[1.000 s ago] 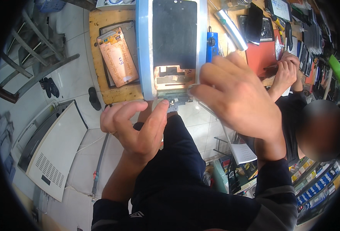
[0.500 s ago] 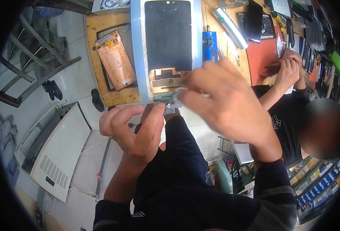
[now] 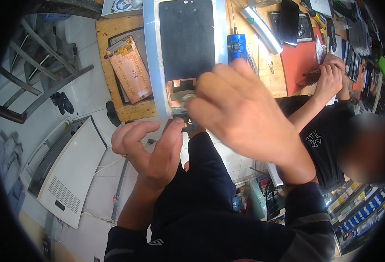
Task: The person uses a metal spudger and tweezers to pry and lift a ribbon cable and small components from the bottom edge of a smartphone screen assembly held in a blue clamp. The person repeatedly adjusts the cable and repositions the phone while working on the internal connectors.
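A small dark circuit part (image 3: 189, 126) with gold-coloured spots sticks out past the fingertips of my left hand (image 3: 151, 148), which pinches its left end. Above it, my right hand (image 3: 244, 115) is closed, fingers pressed together and slightly blurred. At its fingertips shows a small greyish-white piece (image 3: 186, 98), too unclear to name. Both hands are at the near end of a phone's screen frame (image 3: 187, 41), dark with a copper-coloured lower section. That frame lies on a pale blue pad (image 3: 150, 56). My right hand hides part of the frame's lower right corner.
Left of the pad, a copper-coloured phone back housing (image 3: 130, 72) rests on a dark tray. A blue boxed tool (image 3: 236, 47) and a silver roll (image 3: 262, 30) lie to the right. A co-worker's hands (image 3: 330, 78) are over a red mat (image 3: 295, 65).
My right hand has shifted left and slightly down, the greyish-white piece with it. The circuit part, grey before, now looks dark. My left hand has hardly moved.
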Action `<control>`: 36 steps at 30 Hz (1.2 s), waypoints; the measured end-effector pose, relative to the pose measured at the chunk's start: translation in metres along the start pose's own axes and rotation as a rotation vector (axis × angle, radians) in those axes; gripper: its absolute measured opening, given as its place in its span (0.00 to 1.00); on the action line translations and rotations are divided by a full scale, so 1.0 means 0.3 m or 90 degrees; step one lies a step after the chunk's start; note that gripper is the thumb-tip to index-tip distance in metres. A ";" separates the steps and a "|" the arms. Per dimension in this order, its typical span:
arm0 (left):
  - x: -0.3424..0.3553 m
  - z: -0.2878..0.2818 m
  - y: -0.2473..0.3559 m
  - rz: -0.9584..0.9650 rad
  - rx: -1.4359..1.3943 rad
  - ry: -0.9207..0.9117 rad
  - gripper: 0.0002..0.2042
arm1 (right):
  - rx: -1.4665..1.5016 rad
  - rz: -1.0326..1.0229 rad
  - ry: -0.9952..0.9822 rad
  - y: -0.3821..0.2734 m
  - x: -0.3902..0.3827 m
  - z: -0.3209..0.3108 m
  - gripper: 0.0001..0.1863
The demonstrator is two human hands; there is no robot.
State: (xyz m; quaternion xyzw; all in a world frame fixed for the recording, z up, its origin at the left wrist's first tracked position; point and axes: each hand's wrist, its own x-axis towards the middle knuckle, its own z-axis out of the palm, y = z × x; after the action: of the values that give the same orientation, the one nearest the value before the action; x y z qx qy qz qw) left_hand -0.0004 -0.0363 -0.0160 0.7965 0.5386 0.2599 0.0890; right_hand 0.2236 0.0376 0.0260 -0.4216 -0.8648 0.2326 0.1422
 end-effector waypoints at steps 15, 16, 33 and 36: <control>0.016 -0.040 -0.006 0.013 -0.047 -0.075 0.21 | -0.081 0.027 -0.012 -0.001 -0.006 -0.031 0.10; 0.020 -0.048 -0.009 -0.001 -0.067 -0.075 0.20 | -0.105 0.037 -0.030 0.009 -0.030 -0.054 0.11; 0.220 0.050 -0.122 -0.309 -0.321 -0.127 0.30 | -0.239 0.378 0.209 0.248 -0.293 -0.071 0.09; 0.221 0.048 -0.129 -0.355 -0.407 -0.104 0.31 | -0.113 0.367 0.285 0.163 -0.245 -0.062 0.07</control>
State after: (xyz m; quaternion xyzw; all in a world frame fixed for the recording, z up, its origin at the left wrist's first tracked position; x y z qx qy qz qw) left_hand -0.0056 0.0411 -0.0234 0.5706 0.6172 0.3158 0.4401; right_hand 0.3088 0.0107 0.0126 -0.6991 -0.6747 0.0897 0.2190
